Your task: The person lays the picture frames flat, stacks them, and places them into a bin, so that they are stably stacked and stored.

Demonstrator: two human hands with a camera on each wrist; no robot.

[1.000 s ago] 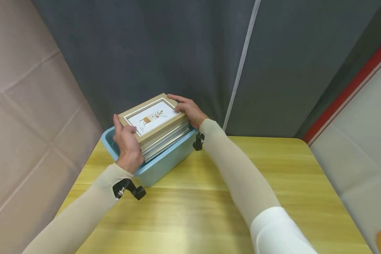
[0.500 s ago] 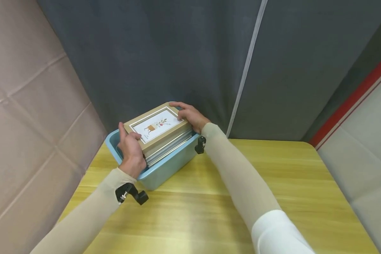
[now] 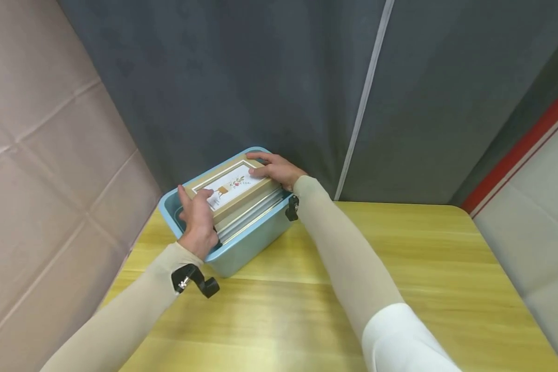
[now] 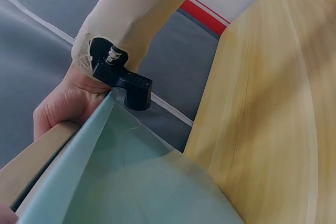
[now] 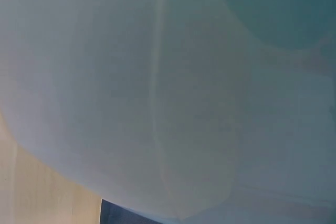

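Observation:
A picture frame (image 3: 227, 188) with a wide beige border and a small deer-and-leaves print lies on top of a stack of several frames (image 3: 253, 213), whose silvery edges show below it. The stack sits inside a light blue plastic bin (image 3: 250, 253). My left hand (image 3: 199, 219) grips the stack's left end, thumb over the top frame. At the right end my right hand (image 3: 279, 170) holds it, thumb on the print. Fingers under the stack are hidden. In the left wrist view the right hand (image 4: 71, 103) is at the frame's end. The bin wall (image 5: 131, 103) fills the right wrist view.
The bin stands at the back left of a yellow wood-grain table (image 3: 376, 268). Behind is a dark grey curtain (image 3: 237, 77) with a pale vertical strip. A beige panelled wall (image 3: 56, 170) borders the left side, a white one (image 3: 539, 206) the right.
Both hands have lowered the stack deeper into the bin, and its far rim now shows above the top frame. My right thumb has slid further over the print. The head view has shifted slightly.

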